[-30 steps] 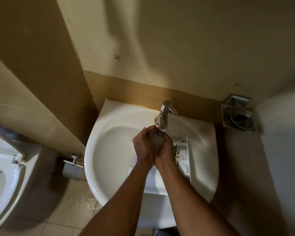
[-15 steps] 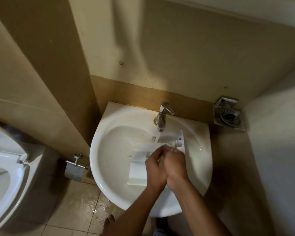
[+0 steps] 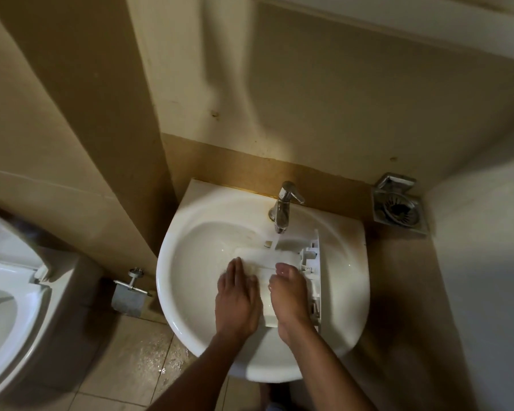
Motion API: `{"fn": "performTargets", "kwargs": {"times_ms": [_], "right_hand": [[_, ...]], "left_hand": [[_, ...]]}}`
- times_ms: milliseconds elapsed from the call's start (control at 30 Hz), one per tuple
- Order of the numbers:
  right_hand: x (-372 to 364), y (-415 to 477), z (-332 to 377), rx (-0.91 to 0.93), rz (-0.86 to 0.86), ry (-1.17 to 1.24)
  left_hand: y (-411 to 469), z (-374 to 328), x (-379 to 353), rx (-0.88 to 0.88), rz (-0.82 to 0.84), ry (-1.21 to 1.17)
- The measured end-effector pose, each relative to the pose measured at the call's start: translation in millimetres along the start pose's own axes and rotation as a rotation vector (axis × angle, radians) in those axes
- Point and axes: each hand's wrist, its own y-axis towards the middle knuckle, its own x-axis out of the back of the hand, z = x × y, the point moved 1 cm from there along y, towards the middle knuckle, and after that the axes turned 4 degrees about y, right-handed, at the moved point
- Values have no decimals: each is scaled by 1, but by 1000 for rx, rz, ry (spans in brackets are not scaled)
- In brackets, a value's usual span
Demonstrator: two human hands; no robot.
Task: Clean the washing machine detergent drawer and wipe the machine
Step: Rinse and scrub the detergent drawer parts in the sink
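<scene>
Two hands are down in the round white ceramic sink (image 3: 172,262), both on the white plastic detergent drawer (image 3: 282,256), which lies in the basin under the chrome tap (image 3: 282,209). They cover the drawer's near half, so only its far end and the ribbed front panel on the right show. The left hand (image 3: 238,298) lies flat on it with fingers straight and close together, the tips smeared by blur. The right hand (image 3: 288,298) has its fingers probably bent down over the drawer's top; can't tell if they actually grip it.

The front panel sits tight against the basin's right wall, with bare basin left of the left hand. A white toilet (image 3: 6,307) is cut off at the left edge. A metal toilet roll holder (image 3: 129,295) hangs between it and the sink, above the wet beige floor tiles (image 3: 149,360). A square chrome fitting (image 3: 398,209) sits on the ledge at right; hard to make out.
</scene>
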Motion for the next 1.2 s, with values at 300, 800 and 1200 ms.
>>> {"fn": "performTargets", "kwargs": {"times_ms": [300,800,1200], "right_hand": [[-43,77,26,-355,144,1182],[-35,101,18,-336,389,1163],[-33,75,15,-387,486,1127]], "left_hand": [[58,-72,51,271,57,-870],[80,-99,24,333,-92,-1043],[52,-94,35,383,-165,-1038]]}}
